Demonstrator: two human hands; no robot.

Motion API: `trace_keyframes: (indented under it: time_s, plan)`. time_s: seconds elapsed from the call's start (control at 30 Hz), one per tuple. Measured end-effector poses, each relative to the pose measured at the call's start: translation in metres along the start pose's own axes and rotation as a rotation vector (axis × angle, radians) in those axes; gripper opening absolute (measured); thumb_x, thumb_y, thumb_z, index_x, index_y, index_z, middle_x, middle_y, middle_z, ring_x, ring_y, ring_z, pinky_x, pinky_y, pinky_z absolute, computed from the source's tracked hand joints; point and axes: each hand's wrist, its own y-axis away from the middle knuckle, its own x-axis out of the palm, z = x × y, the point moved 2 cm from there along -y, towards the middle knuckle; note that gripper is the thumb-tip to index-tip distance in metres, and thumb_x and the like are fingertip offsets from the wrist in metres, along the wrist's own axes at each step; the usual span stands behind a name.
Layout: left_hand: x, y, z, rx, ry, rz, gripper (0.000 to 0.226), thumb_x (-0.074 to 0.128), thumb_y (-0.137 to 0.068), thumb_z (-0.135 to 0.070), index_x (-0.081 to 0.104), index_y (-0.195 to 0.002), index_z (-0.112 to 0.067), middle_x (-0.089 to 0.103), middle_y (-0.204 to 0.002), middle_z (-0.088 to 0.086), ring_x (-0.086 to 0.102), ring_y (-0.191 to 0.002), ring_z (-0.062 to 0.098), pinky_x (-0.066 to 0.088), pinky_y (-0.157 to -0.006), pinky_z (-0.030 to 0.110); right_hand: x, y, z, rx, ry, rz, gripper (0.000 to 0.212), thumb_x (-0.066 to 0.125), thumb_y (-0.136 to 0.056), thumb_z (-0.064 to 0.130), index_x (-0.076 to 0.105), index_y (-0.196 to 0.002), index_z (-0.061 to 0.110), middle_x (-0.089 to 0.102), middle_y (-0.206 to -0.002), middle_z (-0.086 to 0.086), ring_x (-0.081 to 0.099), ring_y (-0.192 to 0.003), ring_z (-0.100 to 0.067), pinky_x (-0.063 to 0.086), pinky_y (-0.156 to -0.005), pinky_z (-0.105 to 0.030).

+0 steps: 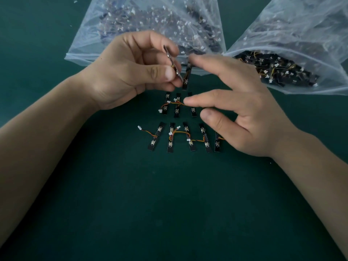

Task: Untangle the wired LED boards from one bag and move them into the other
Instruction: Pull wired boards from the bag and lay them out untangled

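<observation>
My left hand (130,72) pinches a small black LED board (172,62) edge-on between thumb and fingers. A second black board (186,77) hangs just right of it, at my right hand's fingertips; whether they grip it I cannot tell. My right hand (239,106) hovers with fingers spread over the boards on the table. A row of three wired boards (177,106) lies below the hands, and a nearer row of several boards (188,138) with orange wires and white plugs lies in front of it.
Two clear plastic bags lie at the back of the green table (169,204). The left bag (150,25) is packed with boards and white plugs. The right bag (291,53) has its mouth open toward me, with black boards spilling near the opening.
</observation>
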Motion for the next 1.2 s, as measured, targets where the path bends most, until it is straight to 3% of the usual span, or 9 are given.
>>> trace_keyframes:
  time_s: [0.17,0.3,0.43,0.57,0.7,0.83,0.93,1.1,1.2]
  plan:
    - [0.0,0.0,-0.002,-0.033,0.007,0.046,0.028,0.091,-0.075,-0.024,0.077,-0.1,-0.025,0.078,-0.093,0.002,0.078,-0.085,0.017,0.063,-0.075,0.027,0.0,0.0,-0.001,-0.007,0.063,-0.008,0.025,0.061,-0.102,0.017,0.076,-0.122,0.021,0.059,-0.146,-0.006,0.042,-0.148,-0.03,0.026,-0.118,-0.054]
    - [0.0,0.0,-0.002,-0.043,0.015,0.025,0.027,0.091,-0.075,-0.025,0.077,-0.098,-0.026,0.077,-0.094,0.002,0.079,-0.084,0.018,0.064,-0.071,0.028,0.0,0.0,-0.005,0.014,0.038,-0.137,0.015,0.066,-0.101,0.01,0.078,-0.11,0.011,0.072,-0.118,0.0,0.064,-0.12,-0.026,0.04,-0.106,-0.056]
    - [-0.002,-0.002,-0.003,-0.005,0.059,-0.036,0.023,0.088,-0.078,-0.023,0.075,-0.096,-0.027,0.074,-0.096,0.0,0.077,-0.084,0.018,0.063,-0.071,0.03,-0.005,0.0,-0.009,0.06,-0.053,-0.296,0.009,0.07,-0.097,0.003,0.077,-0.1,0.007,0.071,-0.098,0.0,0.066,-0.093,-0.014,0.051,-0.089,-0.038]
    - [-0.005,-0.004,-0.002,0.005,0.084,-0.093,0.027,0.089,-0.075,-0.025,0.073,-0.096,-0.026,0.072,-0.095,-0.003,0.071,-0.082,0.016,0.057,-0.075,0.032,-0.014,0.005,-0.025,0.287,-0.139,-0.379,0.036,0.055,-0.095,-0.006,0.063,-0.126,0.009,0.061,-0.089,-0.002,0.057,-0.081,-0.014,0.046,-0.078,-0.027]
    - [-0.006,-0.004,0.0,0.008,0.082,-0.105,0.029,0.088,-0.074,-0.024,0.071,-0.098,-0.025,0.07,-0.094,-0.001,0.068,-0.08,0.016,0.056,-0.075,0.032,-0.017,0.006,-0.035,0.382,-0.112,-0.309,0.029,0.054,-0.09,-0.006,0.074,-0.1,0.012,0.062,-0.09,0.014,0.055,-0.086,0.003,0.04,-0.08,-0.016]
    - [-0.008,-0.003,0.0,-0.003,0.075,-0.099,0.029,0.087,-0.076,-0.023,0.071,-0.1,-0.024,0.066,-0.095,0.001,0.067,-0.08,0.016,0.056,-0.075,0.031,-0.014,0.003,-0.031,0.393,-0.091,-0.279,0.019,0.057,-0.086,-0.006,0.068,-0.089,0.009,0.067,-0.101,-0.004,0.062,-0.101,-0.017,0.044,-0.091,-0.024]
    - [-0.01,-0.003,0.0,-0.01,0.07,-0.096,0.029,0.086,-0.076,-0.023,0.071,-0.101,-0.025,0.065,-0.096,0.001,0.067,-0.081,0.015,0.055,-0.076,0.031,-0.018,0.003,-0.032,0.418,-0.013,-0.274,0.017,0.06,-0.086,-0.002,0.071,-0.087,0.012,0.058,-0.109,-0.003,0.058,-0.11,-0.023,0.043,-0.098,-0.031]
    - [-0.012,-0.003,0.001,-0.01,0.066,-0.091,0.03,0.086,-0.077,-0.021,0.07,-0.102,-0.024,0.06,-0.098,0.006,0.068,-0.08,0.014,0.056,-0.076,0.031,-0.027,0.01,-0.036,0.56,0.15,-0.059,0.019,0.055,-0.083,0.014,0.072,-0.082,0.023,0.061,-0.097,0.008,0.058,-0.091,-0.018,0.052,-0.082,-0.042]
    - [-0.012,-0.003,0.001,-0.008,0.051,-0.099,0.027,0.082,-0.083,-0.012,0.068,-0.103,-0.022,0.057,-0.098,0.007,0.067,-0.08,0.015,0.055,-0.075,0.03,-0.031,0.008,-0.036,0.601,0.216,-0.049,0.023,0.051,-0.081,0.022,0.073,-0.087,0.025,0.06,-0.08,0.013,0.056,-0.076,-0.014,0.055,-0.073,-0.044]
